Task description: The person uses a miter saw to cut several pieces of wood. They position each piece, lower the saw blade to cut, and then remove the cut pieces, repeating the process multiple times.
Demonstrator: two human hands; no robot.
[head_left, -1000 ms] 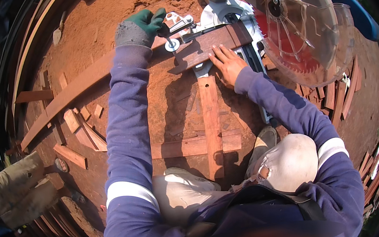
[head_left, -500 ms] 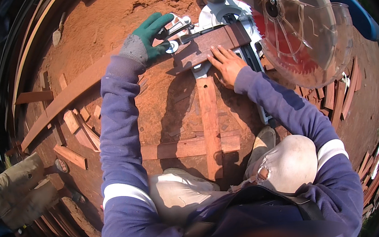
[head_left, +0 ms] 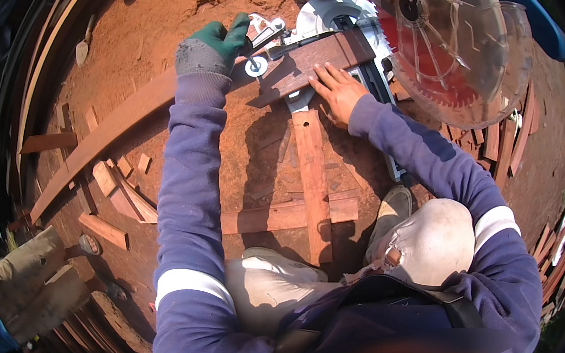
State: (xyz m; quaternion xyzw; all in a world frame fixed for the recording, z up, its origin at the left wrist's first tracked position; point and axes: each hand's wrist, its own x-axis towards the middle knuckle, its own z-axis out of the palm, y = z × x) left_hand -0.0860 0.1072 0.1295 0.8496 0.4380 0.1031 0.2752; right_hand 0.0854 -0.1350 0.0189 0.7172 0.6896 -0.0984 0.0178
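My left hand [head_left: 217,47], in a green and grey glove, is closed on the clamp knob [head_left: 246,48] of a silver miter saw [head_left: 333,11]. Below the knob is a round metal pad [head_left: 256,66]. A short dark reddish board [head_left: 297,69] lies across the saw's base, and my bare right hand [head_left: 339,92] rests on it with fingers laid out. The red toothed blade [head_left: 441,93] sits behind a clear guard, just right of the board. A narrow upright plank [head_left: 312,173] runs toward me from the base, over a crosswise plank.
A long board [head_left: 88,144] crosses the dirt on the left among several offcuts [head_left: 126,196] and a trowel [head_left: 81,53]. A person's khaki-clad legs [head_left: 17,286] are at the lower left. Wood pieces [head_left: 510,138] lie right of the saw; stacked strips [head_left: 564,262] lie at the lower right.
Half a second ago my left hand's fingers were spread by the knob; now they are closed on it again, a little higher and to the right. My right hand remains on the board.
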